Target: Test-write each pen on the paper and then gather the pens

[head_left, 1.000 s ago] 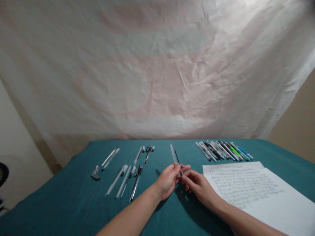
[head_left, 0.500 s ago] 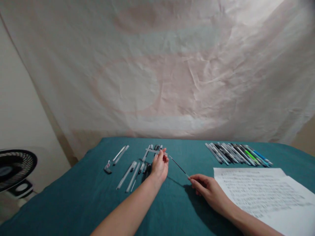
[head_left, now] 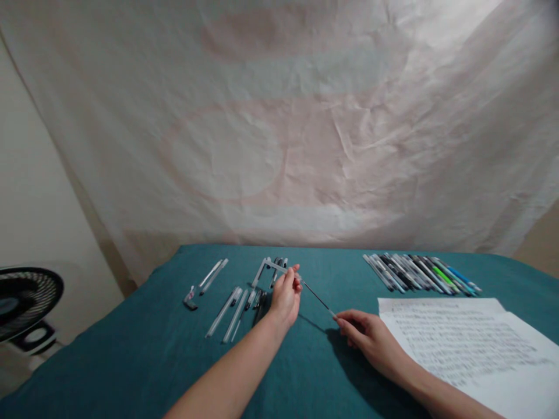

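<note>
My left hand (head_left: 287,295) is closed on a clear pen barrel (head_left: 276,267), which points up and to the left. Between thumb and fingertips, my right hand (head_left: 364,333) pinches the lower end of a thin dark ink refill (head_left: 318,295). The refill's upper tip meets the barrel's end at my left fingers; how far it reaches inside is hidden. Left of my left hand lie clear pen barrels (head_left: 223,312) and small dark pen parts (head_left: 250,299). Behind the hand are more pen parts (head_left: 261,272), partly covered by it.
A row of assembled pens (head_left: 419,273) lies at the back right. Handwritten paper sheets (head_left: 463,331) rest at the right, beside my right forearm. Two slim pieces (head_left: 213,276) and a small dark-and-clear item (head_left: 190,299) lie left on the green cloth (head_left: 131,361). A fan (head_left: 28,302) stands off the left edge.
The barrel in my left hand has tilted, its far end now higher and nearer the hand. Its near end now meets the refill tip, closing a small gap. My right hand stays nearly still.
</note>
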Demonstrator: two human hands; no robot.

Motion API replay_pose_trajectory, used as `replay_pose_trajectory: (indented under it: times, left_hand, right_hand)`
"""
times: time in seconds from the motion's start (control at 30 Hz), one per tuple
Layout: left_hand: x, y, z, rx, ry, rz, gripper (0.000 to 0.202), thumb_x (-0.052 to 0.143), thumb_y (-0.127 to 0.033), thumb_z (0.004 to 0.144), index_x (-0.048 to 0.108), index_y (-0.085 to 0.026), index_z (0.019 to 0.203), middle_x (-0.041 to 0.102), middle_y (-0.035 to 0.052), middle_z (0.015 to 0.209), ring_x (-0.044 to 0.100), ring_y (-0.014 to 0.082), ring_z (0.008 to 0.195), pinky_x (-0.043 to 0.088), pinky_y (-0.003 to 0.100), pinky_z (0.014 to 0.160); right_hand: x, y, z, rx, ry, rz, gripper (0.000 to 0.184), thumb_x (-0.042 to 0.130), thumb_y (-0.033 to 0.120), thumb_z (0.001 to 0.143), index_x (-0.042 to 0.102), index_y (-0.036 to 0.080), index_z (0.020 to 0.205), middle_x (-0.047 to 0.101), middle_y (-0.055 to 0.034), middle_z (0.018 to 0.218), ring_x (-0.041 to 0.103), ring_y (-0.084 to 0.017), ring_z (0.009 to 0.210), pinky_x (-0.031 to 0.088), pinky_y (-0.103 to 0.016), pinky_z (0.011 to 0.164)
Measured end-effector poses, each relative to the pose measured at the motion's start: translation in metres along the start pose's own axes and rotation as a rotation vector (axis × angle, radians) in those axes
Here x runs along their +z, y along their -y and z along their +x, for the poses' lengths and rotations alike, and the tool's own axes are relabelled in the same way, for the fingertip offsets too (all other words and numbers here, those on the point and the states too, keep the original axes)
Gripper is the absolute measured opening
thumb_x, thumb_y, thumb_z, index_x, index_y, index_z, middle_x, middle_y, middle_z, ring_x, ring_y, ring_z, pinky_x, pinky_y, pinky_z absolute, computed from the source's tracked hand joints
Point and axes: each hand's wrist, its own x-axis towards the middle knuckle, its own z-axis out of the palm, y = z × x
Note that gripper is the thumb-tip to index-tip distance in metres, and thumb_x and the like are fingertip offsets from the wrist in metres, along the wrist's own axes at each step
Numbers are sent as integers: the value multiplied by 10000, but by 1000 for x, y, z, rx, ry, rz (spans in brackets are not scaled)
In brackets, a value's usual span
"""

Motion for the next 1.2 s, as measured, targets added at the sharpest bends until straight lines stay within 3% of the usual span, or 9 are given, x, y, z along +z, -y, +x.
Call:
replay_pose_trajectory:
  times: [0.3,0.53,0.63,0.73,0.83,0.93,1.03,1.2]
  left_hand:
    - [4,9,-12,-57,20,62,261,632,-285,717,614,-92,890,514,-11,625,457,31,534,355,122,484]
    - [16,20,-34,-404,137,-93,106,612,-179,743,588,-88,793,593,31,680,555,50,576,466,140,583]
    - [20,18,-43,-534,193,-146,99,593,-175,759,584,-77,771,616,45,674,587,62,581,480,144,618]
    - [19,16,-45,-581,204,-206,112,583,-188,768,588,-76,771,634,46,667,605,70,583,484,146,631]
    - [14,16,-43,-580,219,-262,132,585,-210,768,592,-81,793,651,45,691,614,74,600,487,154,639]
    - [9,17,-42,-567,250,-299,157,581,-246,772,591,-97,818,666,49,740,625,91,629,494,195,655]
    - [8,15,-44,-562,305,-317,168,566,-277,781,584,-125,850,674,57,796,637,120,669,496,239,664]
    - [8,11,-48,-586,403,-342,163,530,-288,805,576,-145,867,670,87,883,641,169,796,482,283,724]
  right_hand:
    - [-7,4,6,0,-41,-9,313,459,397,795,600,145,915,558,-4,613,494,-114,510,393,-215,479]
    - [-19,8,15,-116,-156,10,267,535,410,759,518,169,872,539,12,614,513,-110,526,424,-213,502]
    - [-26,16,17,-146,-113,5,264,550,426,749,507,176,823,541,13,613,526,-109,521,430,-209,492]
    - [-36,26,26,-177,-69,-39,278,473,443,797,526,172,772,564,-6,619,535,-110,523,435,-213,503]
    - [-45,30,51,-211,-116,-131,319,430,446,816,549,164,725,588,-23,614,545,-114,520,437,-217,515]
    - [-43,21,91,-217,-79,-266,296,474,431,786,578,156,753,605,-26,623,556,-122,514,430,-212,491]
    - [-24,7,133,-280,3,-415,286,489,391,774,622,150,851,616,-21,613,566,-130,531,418,-212,496]
    - [23,-4,184,-329,25,-446,289,574,329,716,635,160,943,647,-33,729,567,-131,613,419,-221,578]
